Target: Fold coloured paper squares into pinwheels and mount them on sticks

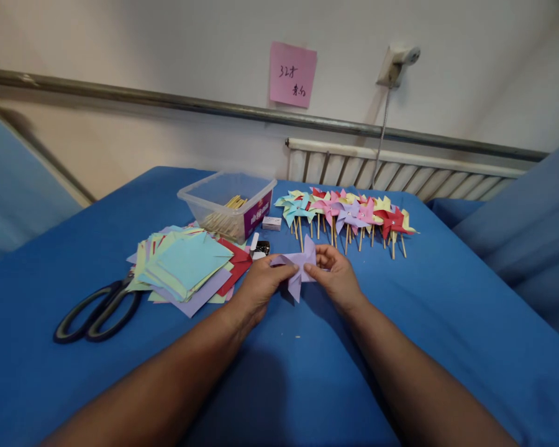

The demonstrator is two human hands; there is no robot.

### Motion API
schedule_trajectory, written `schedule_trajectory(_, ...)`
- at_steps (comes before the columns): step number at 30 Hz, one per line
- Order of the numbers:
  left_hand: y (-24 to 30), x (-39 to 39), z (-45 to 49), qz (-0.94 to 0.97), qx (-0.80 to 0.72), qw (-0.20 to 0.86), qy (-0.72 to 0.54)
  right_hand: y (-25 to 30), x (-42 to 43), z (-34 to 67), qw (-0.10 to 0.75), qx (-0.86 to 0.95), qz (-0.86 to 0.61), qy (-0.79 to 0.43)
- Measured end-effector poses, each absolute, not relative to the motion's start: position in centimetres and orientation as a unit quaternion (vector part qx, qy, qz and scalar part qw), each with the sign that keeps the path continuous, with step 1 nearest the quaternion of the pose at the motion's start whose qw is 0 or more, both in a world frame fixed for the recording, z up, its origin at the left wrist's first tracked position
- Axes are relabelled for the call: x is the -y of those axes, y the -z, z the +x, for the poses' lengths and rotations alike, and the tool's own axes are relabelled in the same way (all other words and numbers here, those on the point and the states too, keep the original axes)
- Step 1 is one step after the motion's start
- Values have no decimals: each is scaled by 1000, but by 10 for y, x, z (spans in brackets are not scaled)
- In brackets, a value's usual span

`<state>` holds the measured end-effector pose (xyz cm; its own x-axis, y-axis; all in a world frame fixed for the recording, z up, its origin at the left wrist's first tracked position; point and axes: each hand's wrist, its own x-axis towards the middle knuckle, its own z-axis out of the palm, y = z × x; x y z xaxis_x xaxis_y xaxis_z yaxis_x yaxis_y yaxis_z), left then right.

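A lilac paper pinwheel (pixel 296 287) with folded blades is held between both hands above the blue cloth. My left hand (pixel 261 282) pinches it from the left, thumb near its middle. From the right, my right hand (pixel 338 276) grips it with the thumb on the front and fingers behind. No stick shows on this pinwheel. Just beyond my left hand lies a small open box (pixel 261 247) with dark shiny pieces inside. A stack of coloured paper squares (pixel 190 257) sits to the left, the top one light blue.
Large dark-handled scissors (pixel 97 313) lie at the left, blades partly under the papers. Behind stands a clear plastic tub (pixel 200 198) of wooden sticks, beside a small white box (pixel 272 223). Several finished pinwheels (pixel 349 214) on sticks lie back right, before a radiator (pixel 400 167).
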<state>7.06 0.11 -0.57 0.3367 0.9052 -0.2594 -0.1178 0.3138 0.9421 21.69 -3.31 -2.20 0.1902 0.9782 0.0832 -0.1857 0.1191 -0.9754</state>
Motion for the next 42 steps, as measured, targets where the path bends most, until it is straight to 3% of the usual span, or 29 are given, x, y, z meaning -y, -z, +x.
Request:
schedule_trajectory(9, 7, 2, 72, 437, -410, 719, -353, 24, 33, 217, 620, 412, -474, -470)
schedule_trajectory(23, 5, 8, 73, 514, -462, 619, -373, 28, 38, 219, 593, 433, -434, -522)
schedule_trajectory(28, -6, -7, 61, 458, -443, 633, -440, 38, 33, 220, 634, 398, -489, -449)
schedule_trajectory(31, -22, -24, 47, 381, -404, 645, -525, 49, 26, 214, 614, 434, -533, -387)
schedule_trajectory(36, -38, -41, 29, 273, -384, 667, -577, 51, 7, 188, 533, 578, -566, -247)
schedule_trajectory(38, -38, -43, 28, 259, -381, 664, -589, 41, -4, 177, 464, 643, -581, -185)
schedule_trajectory(42, -34, -42, 29, 257, -372, 667, -592, 14, -28, 162, 164, 734, -654, -80)
